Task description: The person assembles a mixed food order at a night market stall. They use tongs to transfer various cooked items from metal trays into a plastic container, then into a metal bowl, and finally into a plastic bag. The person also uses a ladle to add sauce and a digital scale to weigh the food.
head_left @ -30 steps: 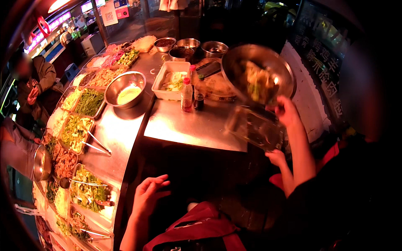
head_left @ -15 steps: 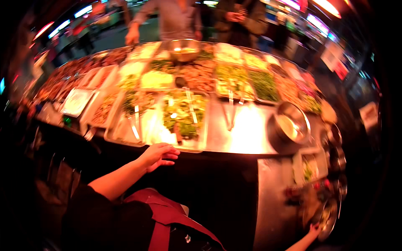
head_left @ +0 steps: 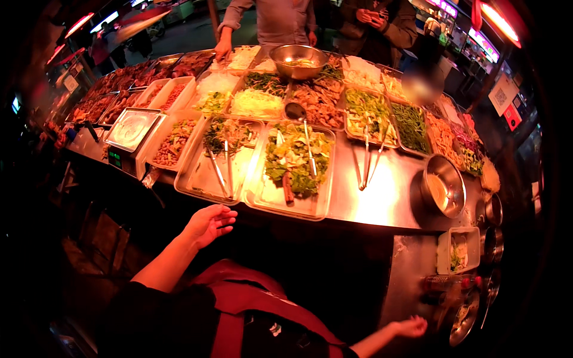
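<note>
My left hand (head_left: pixel 209 225) hovers just in front of the counter's near edge, below a clear tray (head_left: pixel 200 191) with tongs in it. It is empty, with its fingers loosely apart. Low on the right, my right hand (head_left: pixel 409 327) hangs over the side surface with its fingers loosely curled, and nothing shows in it. A metal bowl (head_left: pixel 464 320) with some food in it lies a little to its right, apart from the hand. Beside that bowl are dark bottles with red caps (head_left: pixel 441 283). A white tub (head_left: pixel 458 250) with greens stands farther back.
Trays of chopped vegetables (head_left: pixel 298 158) and meats cover the counter. A digital scale (head_left: pixel 128 132) stands at left, a steel bowl (head_left: pixel 443 186) at right, and another bowl (head_left: pixel 298 62) at the back. Tongs (head_left: pixel 364 167) lie on the bare metal. Across the counter, a person's hand (head_left: pixel 223 49) reaches in.
My right hand has come away from the metal bowl and moved left. My left hand has shifted slightly left. The view has turned, so the counter sits lower and farther right.
</note>
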Demonstrator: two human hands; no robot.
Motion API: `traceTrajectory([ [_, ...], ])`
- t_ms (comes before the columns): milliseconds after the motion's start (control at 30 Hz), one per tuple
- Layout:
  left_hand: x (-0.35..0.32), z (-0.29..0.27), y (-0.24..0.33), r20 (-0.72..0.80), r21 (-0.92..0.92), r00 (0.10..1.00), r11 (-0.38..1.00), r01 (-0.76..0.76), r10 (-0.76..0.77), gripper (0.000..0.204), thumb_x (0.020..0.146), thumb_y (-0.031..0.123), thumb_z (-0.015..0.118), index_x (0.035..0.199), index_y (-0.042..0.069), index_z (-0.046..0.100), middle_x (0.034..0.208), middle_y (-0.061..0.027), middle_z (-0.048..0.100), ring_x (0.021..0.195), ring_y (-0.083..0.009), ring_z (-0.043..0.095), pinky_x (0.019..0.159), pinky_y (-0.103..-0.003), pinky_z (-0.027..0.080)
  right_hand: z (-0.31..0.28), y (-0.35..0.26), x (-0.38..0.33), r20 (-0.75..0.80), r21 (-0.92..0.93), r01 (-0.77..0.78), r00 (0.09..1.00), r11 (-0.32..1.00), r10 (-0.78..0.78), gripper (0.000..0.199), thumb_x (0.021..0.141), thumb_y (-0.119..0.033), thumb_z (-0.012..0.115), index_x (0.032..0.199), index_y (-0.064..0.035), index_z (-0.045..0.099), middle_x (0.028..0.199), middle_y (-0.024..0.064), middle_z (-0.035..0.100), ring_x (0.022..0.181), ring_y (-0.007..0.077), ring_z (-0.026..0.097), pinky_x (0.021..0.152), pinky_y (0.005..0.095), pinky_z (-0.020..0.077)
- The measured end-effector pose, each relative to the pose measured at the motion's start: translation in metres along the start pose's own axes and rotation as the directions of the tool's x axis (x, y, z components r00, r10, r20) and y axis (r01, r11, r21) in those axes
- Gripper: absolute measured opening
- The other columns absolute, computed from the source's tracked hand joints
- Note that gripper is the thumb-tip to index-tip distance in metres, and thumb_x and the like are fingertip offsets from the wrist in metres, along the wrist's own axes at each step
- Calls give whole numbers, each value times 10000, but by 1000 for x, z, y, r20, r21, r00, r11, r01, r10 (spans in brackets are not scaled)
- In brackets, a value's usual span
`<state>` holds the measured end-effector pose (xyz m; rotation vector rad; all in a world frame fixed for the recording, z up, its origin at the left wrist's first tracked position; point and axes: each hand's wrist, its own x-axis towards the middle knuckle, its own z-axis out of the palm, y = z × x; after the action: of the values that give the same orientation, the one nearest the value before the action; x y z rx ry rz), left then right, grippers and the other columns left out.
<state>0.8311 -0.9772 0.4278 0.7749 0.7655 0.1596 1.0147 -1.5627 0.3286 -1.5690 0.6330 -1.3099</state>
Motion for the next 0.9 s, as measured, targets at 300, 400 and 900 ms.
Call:
traceTrajectory([
  [300, 24, -48, 56, 56, -181, 967, 955, -234, 248, 127, 862, 168, 511, 908, 57, 552, 955, -120, 613, 826, -204, 594, 700, -331, 505, 152, -238, -361, 766, 640, 364, -238, 677, -596, 62, 717, -59, 560, 774, -83, 568, 738, 116, 570, 730, 284, 547, 630, 373, 442],
  [400, 20, -108, 69, 22, -261, 943, 913, -315, 332, 107, 857, 150, 512, 885, 51, 543, 934, -122, 613, 802, -211, 601, 690, -349, 517, 182, -242, -425, 718, 696, 382, -386, 608, -579, 176, 694, -23, 502, 822, -89, 603, 752, 118, 588, 762, 288, 559, 691, 385, 448],
  [900, 3, -173, 124, -228, -214, 837, 813, -542, 498, 105, 850, 117, 511, 920, 43, 537, 1002, -160, 591, 791, -218, 595, 649, -360, 519, 167, -319, -540, 687, 714, 394, -556, 579, -468, 703, 648, -234, 713, 1220, 5, 383, 1139, 235, 452, 1018, 369, 447, 877, 435, 368],
])
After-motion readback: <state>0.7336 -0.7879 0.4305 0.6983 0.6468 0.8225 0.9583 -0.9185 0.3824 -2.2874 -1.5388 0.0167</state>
